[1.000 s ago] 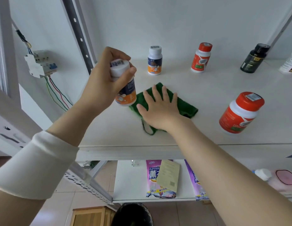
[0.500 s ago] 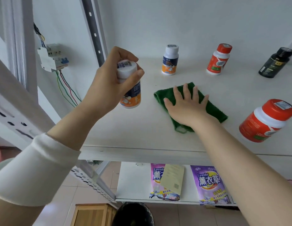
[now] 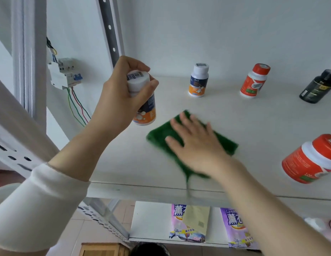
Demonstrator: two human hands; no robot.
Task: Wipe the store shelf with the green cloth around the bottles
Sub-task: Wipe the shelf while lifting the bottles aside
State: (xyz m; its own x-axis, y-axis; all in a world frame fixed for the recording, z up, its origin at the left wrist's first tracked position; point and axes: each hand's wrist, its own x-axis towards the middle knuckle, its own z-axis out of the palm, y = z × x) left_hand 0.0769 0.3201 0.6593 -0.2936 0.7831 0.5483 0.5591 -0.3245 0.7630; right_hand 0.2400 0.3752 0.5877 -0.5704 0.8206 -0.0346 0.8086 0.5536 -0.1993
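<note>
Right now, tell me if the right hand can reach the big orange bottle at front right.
Probably yes. The right hand lies flat on the green cloth, and only bare shelf separates it from the big orange bottle; nothing stands between. The left hand grips a white-capped bottle.

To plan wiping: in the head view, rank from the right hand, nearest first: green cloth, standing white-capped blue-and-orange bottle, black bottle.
1. Green cloth, under the right hand.
2. Standing white-capped blue-and-orange bottle, back centre.
3. Black bottle, back right.

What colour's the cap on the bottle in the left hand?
The held bottle's cap is white, barcode sticker on top; head view.
</note>
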